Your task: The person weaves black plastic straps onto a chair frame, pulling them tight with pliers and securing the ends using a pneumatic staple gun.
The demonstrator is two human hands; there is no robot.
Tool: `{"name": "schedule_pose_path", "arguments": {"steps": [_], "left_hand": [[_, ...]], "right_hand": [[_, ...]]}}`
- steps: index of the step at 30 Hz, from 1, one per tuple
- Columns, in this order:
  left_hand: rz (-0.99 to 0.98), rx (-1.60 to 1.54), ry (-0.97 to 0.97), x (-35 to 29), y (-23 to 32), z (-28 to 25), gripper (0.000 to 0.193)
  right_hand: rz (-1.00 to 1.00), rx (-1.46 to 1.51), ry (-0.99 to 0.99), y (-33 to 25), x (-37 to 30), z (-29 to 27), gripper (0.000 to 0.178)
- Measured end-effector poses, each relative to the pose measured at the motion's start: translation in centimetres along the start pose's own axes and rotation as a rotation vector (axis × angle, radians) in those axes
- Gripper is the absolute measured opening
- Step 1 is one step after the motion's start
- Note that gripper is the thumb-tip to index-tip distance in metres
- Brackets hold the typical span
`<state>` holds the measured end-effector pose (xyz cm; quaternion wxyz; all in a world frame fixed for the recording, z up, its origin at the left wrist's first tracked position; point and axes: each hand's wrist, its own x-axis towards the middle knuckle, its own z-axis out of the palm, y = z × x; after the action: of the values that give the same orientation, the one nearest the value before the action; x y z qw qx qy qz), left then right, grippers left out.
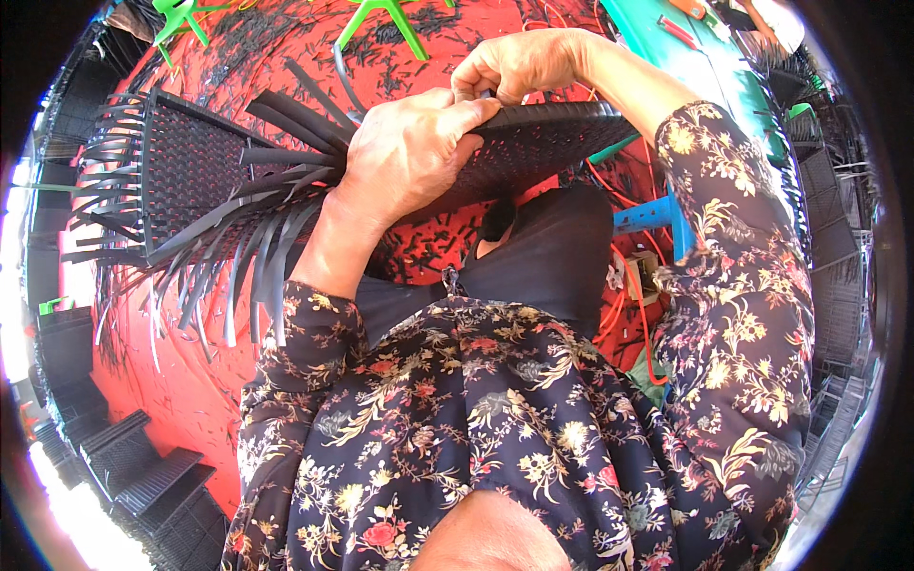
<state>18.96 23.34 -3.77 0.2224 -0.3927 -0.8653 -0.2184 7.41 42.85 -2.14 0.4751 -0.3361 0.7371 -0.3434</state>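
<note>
A black woven wicker panel (547, 143) slants across my lap, its top edge between my hands. My left hand (409, 152) is closed over that edge, the thumb pressed along it. The fingers of my right hand (522, 67) pinch at the same edge, close to my left fingertips. Between them shows a small dark bit, too hidden to name. Loose flat black strips (295, 124) fan out beside my left wrist. Farther left is another black woven section (195, 162) with strip ends sticking out along its side; I cannot tell whether it joins the panel.
Black strip scraps litter the red floor (171, 343). Green plastic legs (386, 24) stand at the far side. At the right are a teal table (657, 29), a blue bar (647, 217) and an orange-red cord (647, 333). Black woven pieces (152, 466) stand at lower left.
</note>
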Motion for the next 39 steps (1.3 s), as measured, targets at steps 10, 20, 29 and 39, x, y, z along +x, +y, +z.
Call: {"name": "schedule_pose_path", "arguments": {"steps": [10, 20, 29, 39], "left_hand": [[-0.035, -0.067, -0.01, 0.1, 0.3, 0.3, 0.034], [-0.026, -0.058, 0.024, -0.4, 0.6, 0.4, 0.039], [-0.018, -0.078, 0.011, -2.4, 1.5, -0.5, 0.035], [-0.11, -0.105, -0.08, -2.3, 1.3, -0.5, 0.029]], "right_hand": [[-0.078, 0.298, -0.072, 1.3, -1.0, -0.3, 0.045], [-0.106, 0.118, -0.116, 1.5, -0.3, -0.6, 0.05], [-0.083, 0.103, 0.067, -0.6, -2.5, 2.0, 0.053], [-0.053, 0.382, 0.181, 0.4, -2.9, 3.5, 0.05]]}}
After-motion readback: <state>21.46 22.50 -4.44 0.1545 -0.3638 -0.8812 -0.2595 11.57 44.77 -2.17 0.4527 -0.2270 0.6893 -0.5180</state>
